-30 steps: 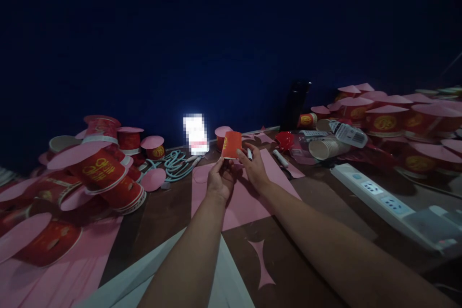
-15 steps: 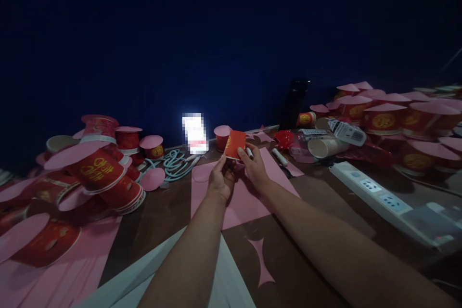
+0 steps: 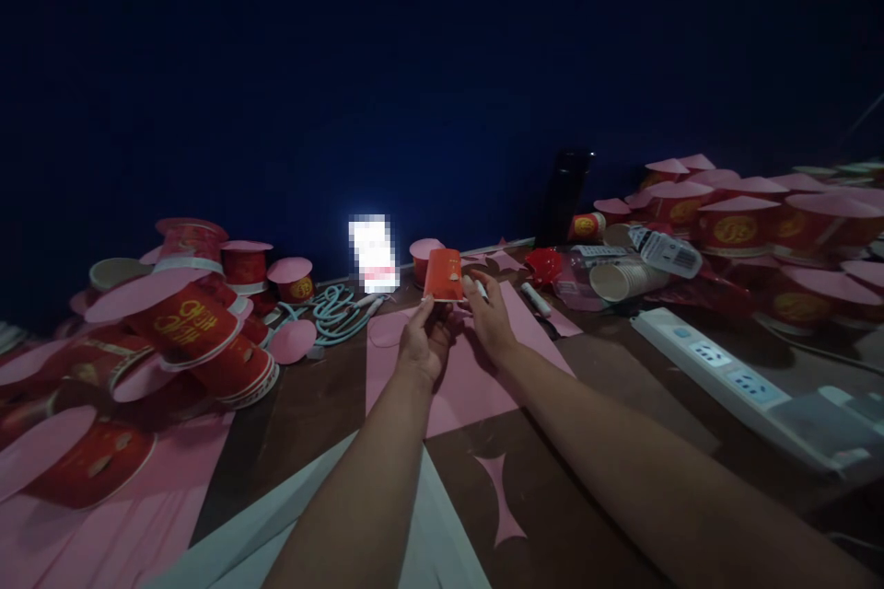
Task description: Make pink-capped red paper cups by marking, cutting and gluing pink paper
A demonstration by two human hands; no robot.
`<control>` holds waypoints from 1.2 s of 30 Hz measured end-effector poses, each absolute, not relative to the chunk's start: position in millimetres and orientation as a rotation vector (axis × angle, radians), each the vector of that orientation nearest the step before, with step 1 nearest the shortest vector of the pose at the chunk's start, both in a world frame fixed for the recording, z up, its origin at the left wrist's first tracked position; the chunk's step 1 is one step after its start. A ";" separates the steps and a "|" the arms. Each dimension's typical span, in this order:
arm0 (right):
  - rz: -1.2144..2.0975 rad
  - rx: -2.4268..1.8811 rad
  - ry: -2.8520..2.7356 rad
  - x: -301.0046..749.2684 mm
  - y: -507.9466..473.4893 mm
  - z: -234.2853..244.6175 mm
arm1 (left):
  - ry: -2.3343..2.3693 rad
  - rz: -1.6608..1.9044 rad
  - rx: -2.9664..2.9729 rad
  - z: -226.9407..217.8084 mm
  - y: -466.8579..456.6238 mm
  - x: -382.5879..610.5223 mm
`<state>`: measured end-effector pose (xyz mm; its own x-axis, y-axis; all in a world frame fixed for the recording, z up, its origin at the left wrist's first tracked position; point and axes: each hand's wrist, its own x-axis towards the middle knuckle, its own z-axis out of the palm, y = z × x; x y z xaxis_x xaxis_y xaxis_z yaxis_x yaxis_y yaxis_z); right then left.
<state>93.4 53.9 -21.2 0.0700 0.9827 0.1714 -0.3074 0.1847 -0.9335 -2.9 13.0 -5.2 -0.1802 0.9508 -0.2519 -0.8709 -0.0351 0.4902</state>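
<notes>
A red paper cup (image 3: 443,275) is held upside down above a pink paper sheet (image 3: 464,377) on the dark table. My left hand (image 3: 423,342) pinches the cup's rim from below. My right hand (image 3: 487,317) steadies the cup's right side, with fingers curled around a white marker (image 3: 479,288). Both hands are closed.
Heaps of red cups with pink paper discs lie at left (image 3: 186,327) and right (image 3: 738,225). A bright phone screen (image 3: 374,254) and blue cord (image 3: 336,313) sit behind. A white power strip (image 3: 725,377), a stack of plain cups (image 3: 625,281) and a second marker (image 3: 536,301) lie at right.
The cup has been turned between my hands: it tilted to the right half a second ago and now stands straighter again. The arms have stayed nearly in place.
</notes>
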 end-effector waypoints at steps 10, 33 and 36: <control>1.204 -0.891 -0.993 92.4 48.2 -14.5 | 0.629 1.641 0.111 -2.0 11.8 -4.2; 1.100 -0.806 -1.008 91.6 51.1 -16.2 | 0.648 1.487 0.430 -6.4 8.6 5.1; 1.121 -0.817 -0.987 92.5 51.2 -17.5 | 0.649 1.488 0.385 -6.4 9.0 5.4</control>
